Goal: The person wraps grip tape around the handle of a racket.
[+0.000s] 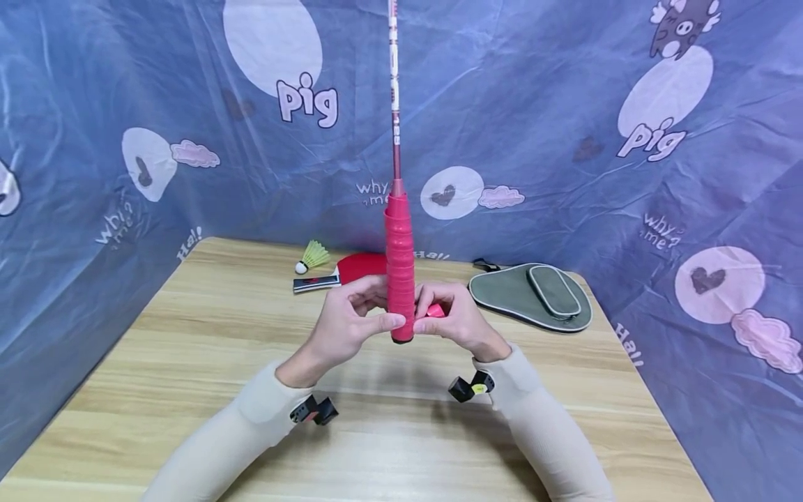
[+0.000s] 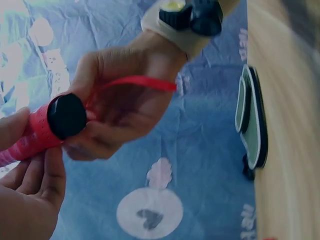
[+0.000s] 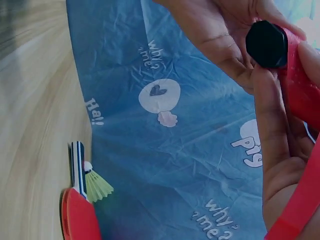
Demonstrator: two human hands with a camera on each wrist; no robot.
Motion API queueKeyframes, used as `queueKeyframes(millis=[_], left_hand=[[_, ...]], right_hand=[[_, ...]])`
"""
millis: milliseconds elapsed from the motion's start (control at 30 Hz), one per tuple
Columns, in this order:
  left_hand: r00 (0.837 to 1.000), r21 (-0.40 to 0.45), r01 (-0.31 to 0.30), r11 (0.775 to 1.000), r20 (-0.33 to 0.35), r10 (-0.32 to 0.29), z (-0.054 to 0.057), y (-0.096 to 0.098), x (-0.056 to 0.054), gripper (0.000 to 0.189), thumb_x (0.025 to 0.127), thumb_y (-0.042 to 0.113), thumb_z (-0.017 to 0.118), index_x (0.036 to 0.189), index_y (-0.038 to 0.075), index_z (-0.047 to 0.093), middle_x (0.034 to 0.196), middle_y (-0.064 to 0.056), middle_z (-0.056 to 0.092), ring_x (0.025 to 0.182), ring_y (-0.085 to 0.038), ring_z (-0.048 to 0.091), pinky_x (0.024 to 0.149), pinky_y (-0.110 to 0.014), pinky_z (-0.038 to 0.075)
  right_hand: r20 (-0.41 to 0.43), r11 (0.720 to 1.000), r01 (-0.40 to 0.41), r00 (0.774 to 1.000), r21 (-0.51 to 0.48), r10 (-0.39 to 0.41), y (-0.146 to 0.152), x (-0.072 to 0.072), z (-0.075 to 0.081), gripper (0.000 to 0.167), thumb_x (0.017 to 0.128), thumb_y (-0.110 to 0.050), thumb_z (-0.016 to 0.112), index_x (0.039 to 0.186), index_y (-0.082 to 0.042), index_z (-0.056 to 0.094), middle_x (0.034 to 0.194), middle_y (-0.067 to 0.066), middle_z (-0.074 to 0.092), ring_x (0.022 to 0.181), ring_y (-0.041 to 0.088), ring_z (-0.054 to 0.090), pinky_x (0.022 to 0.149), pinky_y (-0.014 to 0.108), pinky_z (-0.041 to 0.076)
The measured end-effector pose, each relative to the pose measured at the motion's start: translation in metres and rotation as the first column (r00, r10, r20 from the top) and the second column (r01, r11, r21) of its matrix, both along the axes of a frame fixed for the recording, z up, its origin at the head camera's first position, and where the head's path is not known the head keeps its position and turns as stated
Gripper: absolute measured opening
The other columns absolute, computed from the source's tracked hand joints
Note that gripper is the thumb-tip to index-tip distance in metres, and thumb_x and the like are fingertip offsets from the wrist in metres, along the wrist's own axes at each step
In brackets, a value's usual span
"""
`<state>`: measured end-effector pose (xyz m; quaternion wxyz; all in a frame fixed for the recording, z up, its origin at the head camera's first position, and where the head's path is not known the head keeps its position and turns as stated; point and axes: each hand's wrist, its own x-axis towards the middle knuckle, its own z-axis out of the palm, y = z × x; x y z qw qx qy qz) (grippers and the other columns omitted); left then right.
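A badminton racket with a pink-red wrapped handle (image 1: 400,258) stands upright above the table in the head view, its shaft (image 1: 394,84) running out of the top of the frame. My left hand (image 1: 341,321) grips the lower handle from the left, thumb across its front. From the right, my right hand (image 1: 454,317) pinches grip tape at the handle's lower end. A loose tail of this tape (image 2: 135,80) trails across the right palm in the left wrist view. The black butt cap (image 3: 266,45) faces the camera in the right wrist view. The racket head is out of sight.
Behind the hands, a red table tennis bat (image 1: 360,266) lies partly hidden, with a yellow shuttlecock (image 1: 314,256) beside its handle. A green bat case (image 1: 521,293) rests at the table's back right. Patterned blue cloth (image 1: 533,139) hangs around the wooden table (image 1: 376,446).
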<state>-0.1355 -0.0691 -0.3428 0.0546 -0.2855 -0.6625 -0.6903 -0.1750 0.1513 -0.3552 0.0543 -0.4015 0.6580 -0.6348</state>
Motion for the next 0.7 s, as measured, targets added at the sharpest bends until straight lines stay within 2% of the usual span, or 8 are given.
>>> queueKeyframes(millis=[133,267,367,433,533,600,700], left_hand=[[1.0,0.008,-0.003,1.0,0.01,0.003,-0.002,0.002,0.001,0.044,0.082,-0.005,0.078,0.125,-0.006,0.065,0.108,-0.028,0.072,0.093,-0.011,0.07,0.089,-0.024,0.059],[1.0,0.0,0.008,1.0,-0.018,-0.008,-0.004,0.002,0.0,0.04,0.085,-0.004,0.075,0.124,-0.006,0.066,0.104,-0.026,0.071,0.09,-0.013,0.068,0.084,-0.023,0.058],[0.999,-0.009,0.029,1.0,-0.018,-0.029,-0.004,0.001,-0.001,0.038,0.088,-0.002,0.072,0.126,-0.006,0.065,0.102,-0.025,0.069,0.089,-0.012,0.065,0.081,-0.022,0.056],[0.999,-0.018,0.043,0.999,-0.01,-0.043,-0.004,0.001,-0.001,0.039,0.09,-0.001,0.069,0.128,-0.006,0.063,0.104,-0.024,0.068,0.09,-0.013,0.063,0.081,-0.021,0.054],[0.999,-0.048,0.047,0.998,-0.003,-0.047,-0.004,0.002,0.0,0.042,0.09,0.001,0.069,0.13,-0.003,0.06,0.11,-0.021,0.063,0.092,-0.015,0.06,0.084,-0.022,0.053],[1.0,-0.081,0.016,0.997,-0.013,-0.017,-0.004,0.003,0.0,0.045,0.089,0.003,0.073,0.132,0.001,0.058,0.112,-0.017,0.06,0.092,-0.016,0.061,0.083,-0.023,0.054],[0.995,-0.121,-0.078,0.99,-0.066,0.07,-0.004,0.005,0.0,0.05,0.084,0.005,0.081,0.13,0.003,0.059,0.111,-0.013,0.06,0.087,-0.016,0.064,0.081,-0.025,0.057]], right_hand=[[0.04,0.998,-0.056,0.998,-0.017,0.056,0.001,-0.003,-0.005,0.021,0.085,-0.009,0.079,0.078,-0.003,0.06,0.085,-0.004,0.064,0.074,0.006,0.054,0.06,0.017,0.044],[0.121,0.988,-0.14,0.982,-0.072,0.148,0.002,-0.004,-0.007,0.021,0.088,-0.019,0.079,0.081,-0.009,0.062,0.084,-0.004,0.061,0.074,0.005,0.054,0.063,0.015,0.046],[0.143,0.982,-0.153,0.975,-0.107,0.168,0.001,-0.002,-0.005,0.02,0.087,-0.019,0.079,0.082,-0.011,0.062,0.087,-0.003,0.062,0.079,0.007,0.058,0.068,0.016,0.05],[0.135,0.986,-0.123,0.981,-0.112,0.138,0.0,0.0,-0.004,0.022,0.086,-0.016,0.08,0.08,-0.01,0.06,0.093,-0.002,0.065,0.084,0.008,0.061,0.071,0.018,0.054],[0.078,0.994,-0.041,0.996,-0.098,0.048,-0.002,0.005,-0.003,0.027,0.085,-0.014,0.081,0.079,-0.005,0.056,0.103,0.0,0.069,0.093,0.011,0.065,0.075,0.019,0.057],[0.033,0.997,0.01,0.999,-0.083,-0.007,-0.005,0.007,-0.003,0.028,0.085,-0.013,0.081,0.079,-0.002,0.056,0.108,0.0,0.07,0.098,0.012,0.067,0.077,0.021,0.059],[-0.056,0.996,0.071,0.996,-0.058,-0.074,-0.009,0.009,-0.004,0.026,0.085,-0.01,0.081,0.079,-0.001,0.057,0.11,0.0,0.07,0.103,0.013,0.067,0.079,0.021,0.059]])
